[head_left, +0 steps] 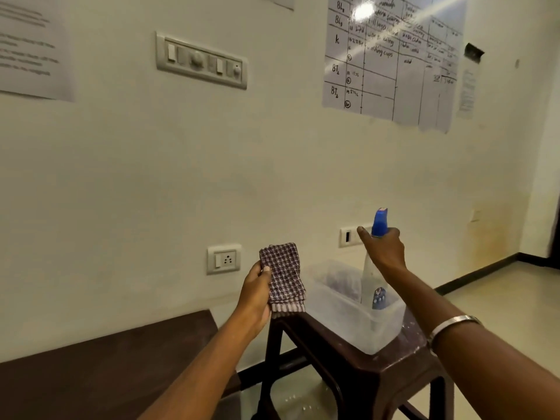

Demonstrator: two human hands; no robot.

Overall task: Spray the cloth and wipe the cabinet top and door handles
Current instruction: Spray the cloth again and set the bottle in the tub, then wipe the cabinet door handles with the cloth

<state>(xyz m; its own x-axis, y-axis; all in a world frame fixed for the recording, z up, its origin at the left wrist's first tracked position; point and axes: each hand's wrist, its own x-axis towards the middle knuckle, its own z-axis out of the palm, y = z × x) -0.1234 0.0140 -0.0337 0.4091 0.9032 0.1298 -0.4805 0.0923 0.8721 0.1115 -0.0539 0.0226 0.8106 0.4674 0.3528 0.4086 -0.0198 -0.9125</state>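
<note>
I see the fingers (266, 269) of the left hand (254, 294) pinching a folded checked cloth (283, 275), thumb on the near face, the rest hidden behind it. The cloth stands upright in front of the wall, its striped hem hanging just above the corner of a dark stool (357, 368). The fingers (363, 233) of the right hand (385, 248) are wrapped around the neck of a spray bottle (374, 286), with the forefinger stretched forward toward the cloth side; the blue trigger head (380, 222) rises above the knuckles. From here I cannot tell whether the trigger is pressed. The bottle is upright, its clear body and blue label showing below the hand, and its base sits in or just over a translucent plastic tub (357, 322); I cannot say whether it touches the bottom. The tub rests on the stool. A metal bangle (451, 324) circles the right wrist. To the left, lower down, I see the dark brown cabinet top (106, 368) against the wall. The wall carries a socket (224, 259), a switch panel (201, 60) and a hand-drawn chart (391, 59).
</note>
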